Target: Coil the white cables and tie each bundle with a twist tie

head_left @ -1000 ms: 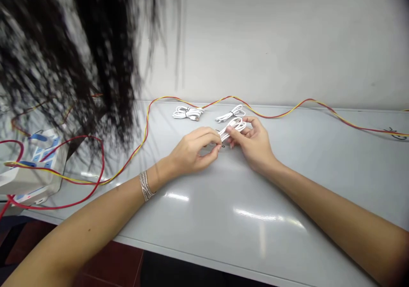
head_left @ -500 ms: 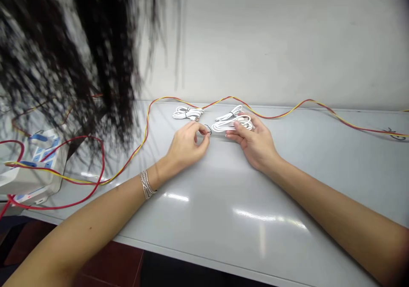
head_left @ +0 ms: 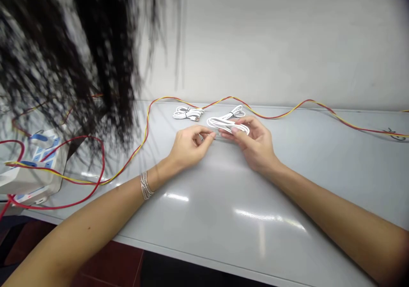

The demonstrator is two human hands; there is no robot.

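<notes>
My right hand (head_left: 252, 144) grips a coiled white cable (head_left: 220, 123) between thumb and fingers, just above the grey tabletop. My left hand (head_left: 193, 144) pinches a thin black twist tie (head_left: 213, 138), most of it hidden by the fingers; its tip points toward the coil. Behind the held coil lies another white cable bundle (head_left: 236, 112) with a dark tie around it, partly covered by the held one. Farther left rests a tied white cable bundle (head_left: 187, 113), its metal plug showing.
A twisted red and yellow wire (head_left: 306, 101) runs along the back of the table (head_left: 204, 218) by the wall. At left sits a white and blue power strip (head_left: 47, 155) with looping red wire. Dark hair hangs across the upper left.
The right hand has turned the cable coil and brought it slightly left. My left hand has shifted a little right and down with the twist tie, closer to the coil.
</notes>
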